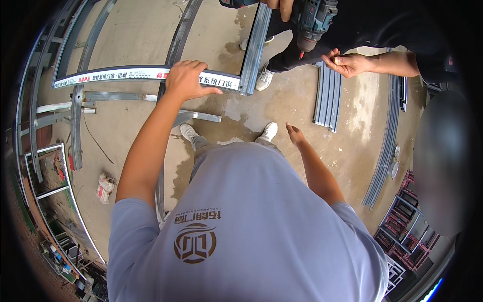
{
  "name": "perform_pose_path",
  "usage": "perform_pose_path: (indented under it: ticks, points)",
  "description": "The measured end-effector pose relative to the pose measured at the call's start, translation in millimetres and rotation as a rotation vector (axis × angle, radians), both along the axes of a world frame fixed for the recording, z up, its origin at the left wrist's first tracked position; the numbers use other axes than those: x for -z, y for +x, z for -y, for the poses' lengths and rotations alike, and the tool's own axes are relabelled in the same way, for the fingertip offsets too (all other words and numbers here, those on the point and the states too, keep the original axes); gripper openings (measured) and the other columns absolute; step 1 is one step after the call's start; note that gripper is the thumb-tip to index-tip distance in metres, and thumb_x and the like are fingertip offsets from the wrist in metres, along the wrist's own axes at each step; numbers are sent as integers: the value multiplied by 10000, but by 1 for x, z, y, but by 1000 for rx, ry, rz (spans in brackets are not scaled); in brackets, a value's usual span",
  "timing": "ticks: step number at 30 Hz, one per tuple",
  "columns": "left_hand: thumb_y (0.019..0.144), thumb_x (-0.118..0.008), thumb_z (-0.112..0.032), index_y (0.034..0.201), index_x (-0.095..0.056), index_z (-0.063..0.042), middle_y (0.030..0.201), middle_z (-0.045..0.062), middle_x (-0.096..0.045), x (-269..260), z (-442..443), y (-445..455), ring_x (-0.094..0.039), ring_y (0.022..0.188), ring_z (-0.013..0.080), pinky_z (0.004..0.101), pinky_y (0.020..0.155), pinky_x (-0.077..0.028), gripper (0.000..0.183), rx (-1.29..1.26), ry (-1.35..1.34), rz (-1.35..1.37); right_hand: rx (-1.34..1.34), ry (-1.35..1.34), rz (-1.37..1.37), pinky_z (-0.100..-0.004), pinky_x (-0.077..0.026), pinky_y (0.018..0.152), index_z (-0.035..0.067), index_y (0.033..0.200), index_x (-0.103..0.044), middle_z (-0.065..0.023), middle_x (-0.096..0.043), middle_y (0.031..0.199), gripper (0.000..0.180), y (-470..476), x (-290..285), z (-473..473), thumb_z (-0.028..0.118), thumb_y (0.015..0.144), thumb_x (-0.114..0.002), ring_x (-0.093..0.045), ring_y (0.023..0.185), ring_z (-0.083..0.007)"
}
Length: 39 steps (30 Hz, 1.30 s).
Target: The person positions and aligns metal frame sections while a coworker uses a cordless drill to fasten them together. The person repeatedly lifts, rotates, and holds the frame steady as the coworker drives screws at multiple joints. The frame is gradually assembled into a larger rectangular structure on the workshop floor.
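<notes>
My left hand (185, 79) rests over the near rail of a metal window frame (147, 73), its fingers across the printed film on the rail and the thumb pointing right. Metal bars of a stand run beneath the frame. My right hand (295, 134) hangs low beside my right leg, above the floor, with nothing seen in it. Across the frame's right corner, a co-worker in dark clothes holds a cordless drill (313, 24) pointing down, its bit red at the tip. The co-worker's other hand (345, 65) is near the bit, fingertips pinched; whether it holds something small is unclear.
A bundle of grey metal profiles (327, 98) lies on the floor at the right, with longer profiles (385, 151) beyond. At the left stand metal racks (76, 124) and a white-edged frame (53, 192). A plastic bag (105, 187) lies on the floor. Red-and-black frames (405, 226) are stacked lower right.
</notes>
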<state>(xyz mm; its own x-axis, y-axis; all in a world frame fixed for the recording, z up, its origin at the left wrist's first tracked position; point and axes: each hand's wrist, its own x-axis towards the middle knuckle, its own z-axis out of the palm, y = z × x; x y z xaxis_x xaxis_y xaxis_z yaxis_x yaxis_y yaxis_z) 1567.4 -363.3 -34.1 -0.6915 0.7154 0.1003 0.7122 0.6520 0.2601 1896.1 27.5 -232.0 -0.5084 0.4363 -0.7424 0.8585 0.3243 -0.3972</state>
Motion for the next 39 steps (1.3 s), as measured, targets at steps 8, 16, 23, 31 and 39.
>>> perform_pose_path:
  ticks: [8,16,23,31,39]
  points:
    - [810,-717,-739,1191,-737,-90,1133,117,-754,-3,2,-7,-689,1076,347,464,1000,-476,753,57,93,24,785,-269,97,-464,-475,1070,-23,1516,-504,-226,-653,1363,939,147,53,27,745,977,-518,-635,1229,-340]
    - [995,-572,-621,1213,-738,-69,1101,149,-766,-6,-20,-3,-683,1110,355,453,1050,-446,616,-398,36,261,551,-615,198,-384,-505,862,75,1414,-600,-142,-738,1261,568,143,79,-104,477,1020,-520,-715,1105,-220]
    - [1033,-531,-599,1321,-696,-63,1327,172,-690,-32,-116,14,-600,1263,364,464,1139,-402,631,-474,17,133,749,-295,-211,-377,-566,742,-4,1379,-593,-223,-752,1136,472,130,33,-273,307,1024,-580,-762,797,-270]
    - [1029,-638,-428,1348,-661,-51,1379,169,-646,-47,-181,7,-568,1294,374,458,1134,-409,495,-318,37,39,692,-325,-263,-373,-640,624,-132,1130,-678,-227,-745,925,377,69,46,-280,194,1044,-509,-754,749,-286]
    - [1023,-635,-454,1354,-657,-77,1374,111,-648,-11,-177,-121,-554,1303,337,461,1121,-425,502,-427,220,-40,179,-493,-253,-384,-591,890,-110,1368,-595,-227,-768,1039,592,-85,10,-207,408,1098,-504,-755,917,-285]
